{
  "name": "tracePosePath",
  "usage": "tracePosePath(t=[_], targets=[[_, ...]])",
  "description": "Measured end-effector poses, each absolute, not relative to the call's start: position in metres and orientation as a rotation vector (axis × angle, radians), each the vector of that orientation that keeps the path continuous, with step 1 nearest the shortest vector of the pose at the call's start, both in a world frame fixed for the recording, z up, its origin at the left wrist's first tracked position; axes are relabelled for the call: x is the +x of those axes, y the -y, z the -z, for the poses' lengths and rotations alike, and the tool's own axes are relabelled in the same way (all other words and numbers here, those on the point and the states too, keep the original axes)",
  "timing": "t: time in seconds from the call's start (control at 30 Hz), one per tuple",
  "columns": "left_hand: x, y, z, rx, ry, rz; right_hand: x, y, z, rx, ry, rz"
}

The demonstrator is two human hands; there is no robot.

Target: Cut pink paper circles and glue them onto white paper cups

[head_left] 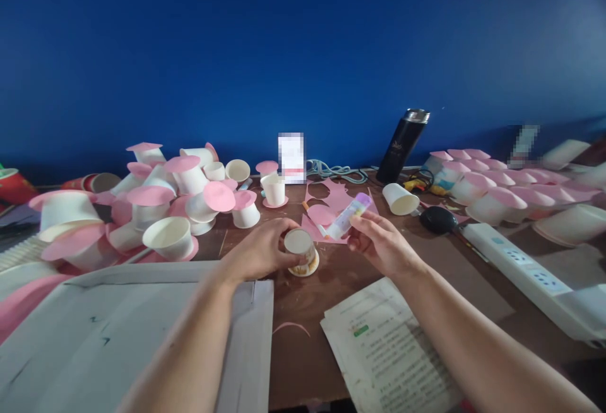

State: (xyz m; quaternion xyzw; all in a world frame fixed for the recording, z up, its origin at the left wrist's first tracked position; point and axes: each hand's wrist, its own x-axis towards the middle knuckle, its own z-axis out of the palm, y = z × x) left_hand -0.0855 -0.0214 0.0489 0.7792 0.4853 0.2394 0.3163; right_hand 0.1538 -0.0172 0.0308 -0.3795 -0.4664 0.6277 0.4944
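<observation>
A blue wall (303, 53) backs the brown bench (298, 365), cluttered with pink-topped cups (189, 180). The left hand (258, 245) grips a paper cup (299, 242) mid-bench; the right hand (386, 240) pinches a purple-ended tube (346, 218) near that cup.

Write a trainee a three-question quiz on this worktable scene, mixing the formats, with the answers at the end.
1. Open question: What does the person's right grip hold?

2. True or false: The power strip lies farther right in the picture than the printed sheets.

3. Multiple choice: What is the person's left grip holding?
A. the black flask
B. a small cup
C. the cut pink sheet

Key: 1. a purple-ended tube; 2. true; 3. B.
</observation>
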Motion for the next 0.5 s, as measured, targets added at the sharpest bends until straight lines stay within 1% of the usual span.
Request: tracePosePath(t=[0.23,0.5], targets=[[-0.063,0.022,-0.034,2.087,-1.250,-0.672,0.144,0.029,-0.029,-0.973,1.356,-1.186],[-0.060,0.023,-0.032,2.034,-1.224,-0.704,0.142,0.028,-0.023,-1.045,1.523,-1.038]])
